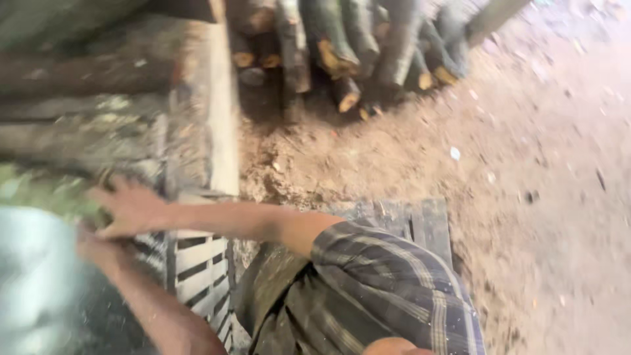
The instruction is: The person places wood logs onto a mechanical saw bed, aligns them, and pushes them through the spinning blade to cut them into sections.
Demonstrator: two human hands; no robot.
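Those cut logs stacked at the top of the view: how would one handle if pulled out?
The logs look thick and solid, so probably heavy and stiff. Being round, one may roll on the dirt ground. Pulling a lower one could shift the pile.

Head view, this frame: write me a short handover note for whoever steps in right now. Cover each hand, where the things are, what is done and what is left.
Right hand: reaching out to the left, fingers spread, palm down at the edge of a blurred greenish bundle.
Left hand: just below the right, beside a shiny grey rounded object; its grip is too blurred to read.
Things: a slatted wooden pallet lies under the forearms. Large logs lie at the left, behind a pale plank. A pile of cut branches sits ahead on the dirt floor.
Done: cannot tell from this blurred frame.
Left: cannot tell; both hands are at the bundle.
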